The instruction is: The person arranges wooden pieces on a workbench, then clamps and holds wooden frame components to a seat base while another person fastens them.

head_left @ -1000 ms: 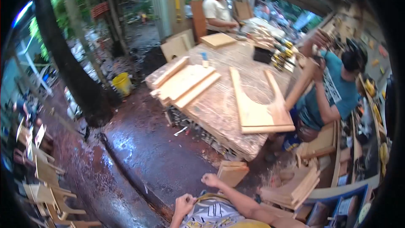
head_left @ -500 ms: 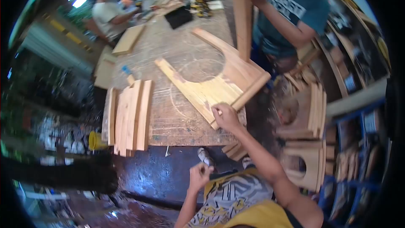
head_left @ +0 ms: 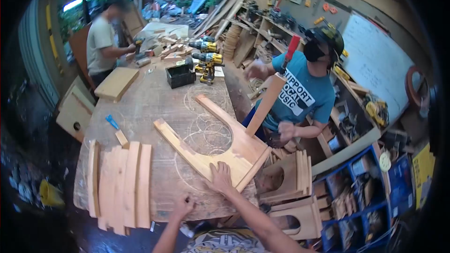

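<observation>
A U-shaped wooden panel [head_left: 239, 152] lies on the worktable [head_left: 164, 208]. On its near left part rests my right hand [head_left: 220, 176], fingers spread. My left hand [head_left: 184, 206] is curled over the table's near edge; whether anything small is in it cannot be made out. To its left lie several light wooden boards [head_left: 119, 182] side by side. A blue-handled tool [head_left: 112, 122] and a small wood block [head_left: 122, 138] sit behind them. At the panel's far right corner stands an upright wooden piece [head_left: 266, 105] with a red-handled clamp [head_left: 291, 49] at its top.
A co-worker in a teal shirt [head_left: 300, 93] stands at the right. Another person [head_left: 102, 42] holds a drill at the far left. Yellow drills [head_left: 207, 61] and a black box [head_left: 180, 76] are on the table. Cut panels [head_left: 286, 178] and blue shelving [head_left: 358, 206] stand lower right.
The view has swung over the table. My right hand has gone from the air onto the panel and opened flat. The co-worker's hands have come away from the upright piece.
</observation>
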`<state>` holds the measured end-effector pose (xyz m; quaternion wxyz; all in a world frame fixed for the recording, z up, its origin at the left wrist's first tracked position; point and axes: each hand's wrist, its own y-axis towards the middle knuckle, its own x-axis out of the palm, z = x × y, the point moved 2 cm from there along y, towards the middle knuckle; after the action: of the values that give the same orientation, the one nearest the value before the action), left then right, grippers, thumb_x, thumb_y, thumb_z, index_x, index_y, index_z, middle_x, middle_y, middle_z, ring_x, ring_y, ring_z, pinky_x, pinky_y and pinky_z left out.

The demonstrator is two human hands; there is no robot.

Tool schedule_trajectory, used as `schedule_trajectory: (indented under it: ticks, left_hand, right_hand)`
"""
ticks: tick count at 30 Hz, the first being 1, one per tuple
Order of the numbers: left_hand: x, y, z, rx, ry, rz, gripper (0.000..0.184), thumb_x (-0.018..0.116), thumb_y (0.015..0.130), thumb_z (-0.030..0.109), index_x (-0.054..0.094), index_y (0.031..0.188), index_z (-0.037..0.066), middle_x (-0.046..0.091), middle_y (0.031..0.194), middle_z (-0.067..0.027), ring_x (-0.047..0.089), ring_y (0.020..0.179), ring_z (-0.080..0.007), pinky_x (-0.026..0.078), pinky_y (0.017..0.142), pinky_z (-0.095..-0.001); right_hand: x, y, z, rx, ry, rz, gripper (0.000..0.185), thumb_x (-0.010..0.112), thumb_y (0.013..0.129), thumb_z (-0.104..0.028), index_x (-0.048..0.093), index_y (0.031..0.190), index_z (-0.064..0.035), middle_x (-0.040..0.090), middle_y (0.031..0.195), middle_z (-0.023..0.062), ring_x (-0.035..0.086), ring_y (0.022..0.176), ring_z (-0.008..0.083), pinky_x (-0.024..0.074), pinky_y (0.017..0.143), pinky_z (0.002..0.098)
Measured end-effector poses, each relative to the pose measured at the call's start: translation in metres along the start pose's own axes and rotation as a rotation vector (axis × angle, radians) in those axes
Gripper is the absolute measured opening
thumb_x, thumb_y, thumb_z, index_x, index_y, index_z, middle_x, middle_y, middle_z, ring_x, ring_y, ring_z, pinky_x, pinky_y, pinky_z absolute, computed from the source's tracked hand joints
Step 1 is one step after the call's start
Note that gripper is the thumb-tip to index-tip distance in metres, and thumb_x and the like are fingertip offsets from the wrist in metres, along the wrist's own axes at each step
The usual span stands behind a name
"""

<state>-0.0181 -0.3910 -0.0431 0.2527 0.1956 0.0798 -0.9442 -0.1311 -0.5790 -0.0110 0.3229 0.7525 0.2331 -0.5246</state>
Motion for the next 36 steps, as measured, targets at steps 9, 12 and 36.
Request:
schedule_trajectory:
  ticks: [9, 12, 36]
  left_hand:
    - [0.017, 0.014, -0.052, 0.049, -0.104, 0.037, 0.018, 0.065, 0.090, 0.016, 0.066, 0.084, -0.002, 0.063, 0.066, -0.0111, 0.059, 0.058, -0.0163, 0.047, 0.057, -0.0325]
    - [0.015, 0.006, -0.047, -0.008, -0.309, 0.025, 0.015, 0.064, 0.090, 0.014, 0.067, 0.088, -0.001, 0.065, 0.068, -0.0103, 0.060, 0.059, -0.0163, 0.049, 0.059, -0.0318]
    - [0.015, 0.020, -0.052, -0.094, -0.021, 0.501, 0.019, 0.062, 0.092, 0.015, 0.067, 0.085, -0.002, 0.064, 0.072, -0.0108, 0.057, 0.063, -0.0160, 0.047, 0.061, -0.0308]
  right_hand:
    - [0.017, -0.014, 0.000, 0.037, -0.057, -0.001, 0.078, 0.060, 0.083, -0.048, 0.037, 0.144, -0.0042, 0.035, 0.140, 0.0316, 0.028, 0.134, 0.0472, 0.0186, 0.113, 0.0561]
    - [0.011, -0.015, -0.002, 0.031, -0.057, -0.019, 0.075, 0.059, 0.085, -0.047, 0.038, 0.143, -0.0039, 0.036, 0.139, 0.0328, 0.028, 0.133, 0.0485, 0.0178, 0.113, 0.0564]
    - [-0.059, 0.065, 0.077, -0.397, 0.496, 0.227, 0.009, 0.063, 0.078, -0.010, 0.065, 0.084, -0.0040, 0.060, 0.085, 0.0144, 0.062, 0.082, 0.0327, 0.0519, 0.069, 0.0401]
